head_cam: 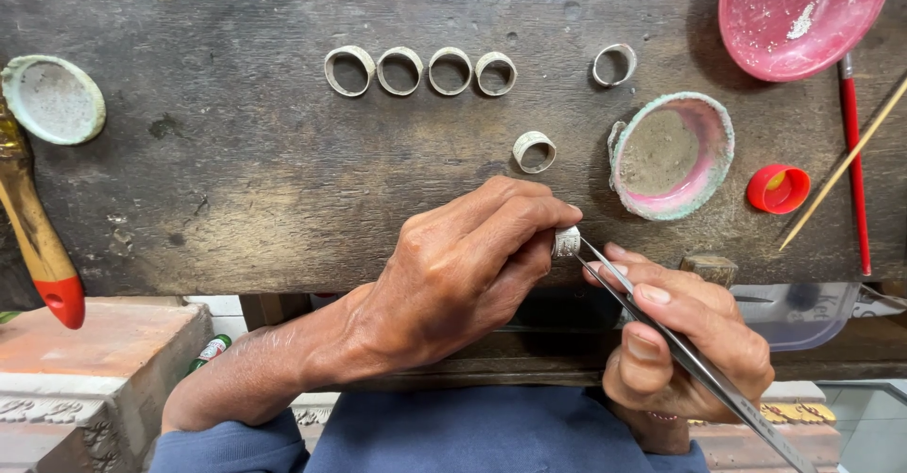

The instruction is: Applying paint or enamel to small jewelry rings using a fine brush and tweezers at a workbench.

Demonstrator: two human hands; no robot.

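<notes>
Pale grey-white rings [420, 70] lie on the dark brown counter [236, 171]. The bowl [801, 15] and bottle cap [778, 189] are red; the crusted dish [672, 155] is pink and green.

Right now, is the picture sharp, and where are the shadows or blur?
Head view: even, soft light, no glare; the rings on the bench are sharp, with faint shadows. The left hand shades the bench edge. The tweezers in the right hand blur slightly towards the lower edge.
</notes>
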